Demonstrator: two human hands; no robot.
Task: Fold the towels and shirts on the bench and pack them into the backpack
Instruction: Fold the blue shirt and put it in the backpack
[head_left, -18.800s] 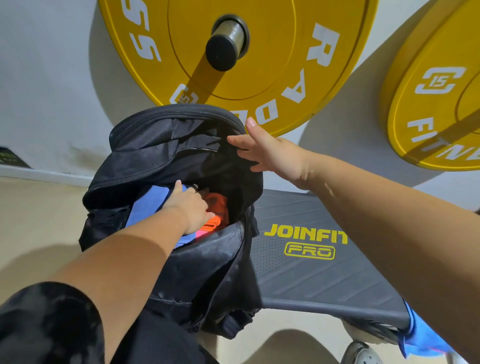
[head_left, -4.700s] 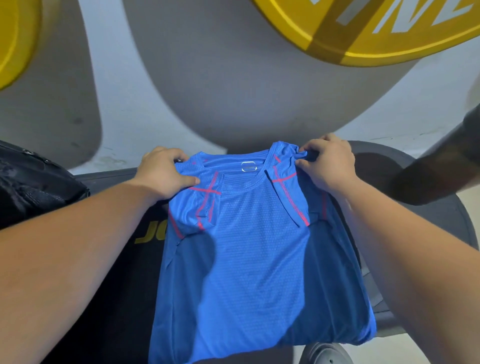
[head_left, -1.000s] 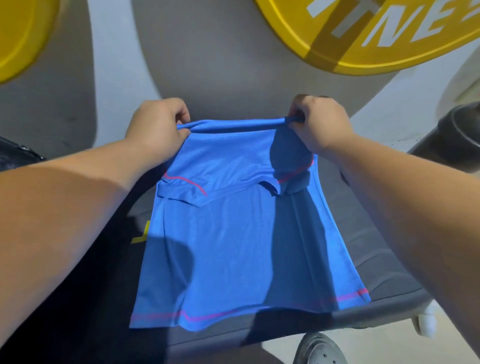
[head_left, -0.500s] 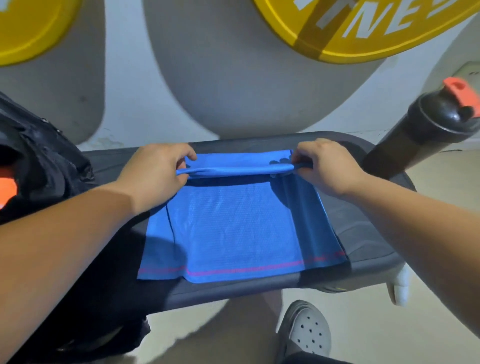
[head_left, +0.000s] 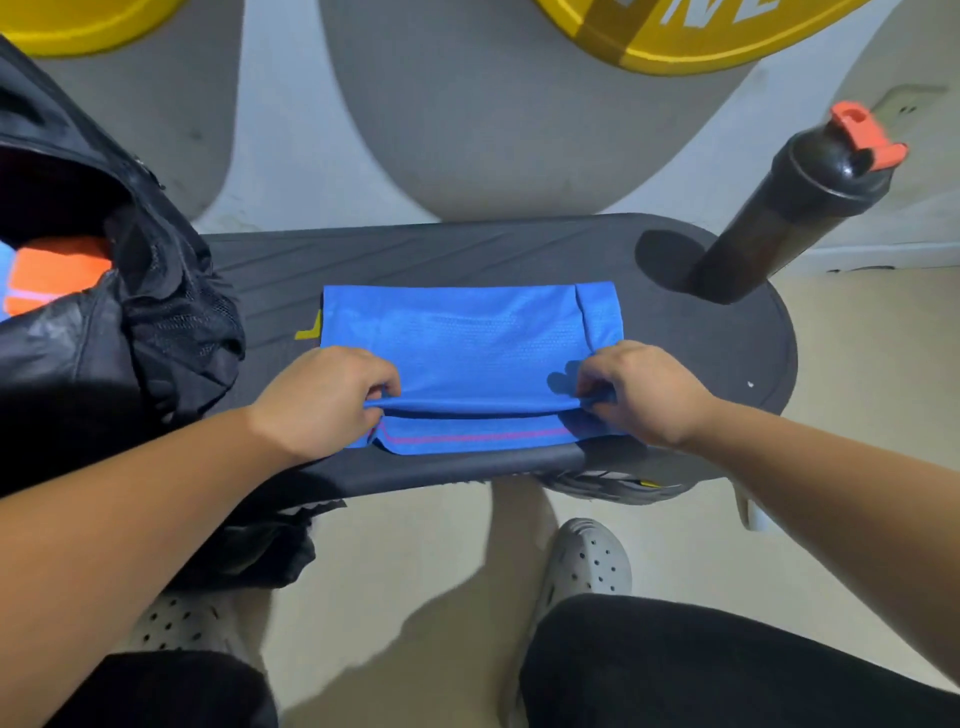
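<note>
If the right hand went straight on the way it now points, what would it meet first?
The folded blue shirt that the right hand pinches; past it, probably the black backpack, though depth is unclear.

Blue mesh-knit cloth shirt (head_left: 457, 343), matt ribbed bench (head_left: 727, 364)

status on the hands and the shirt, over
Left hand, right hand pinch the folded edge of the blue mesh shirt. Shirt on the dark grey bench, not packed. Open black backpack at left; dark shaker bottle stands apart, right.
</note>
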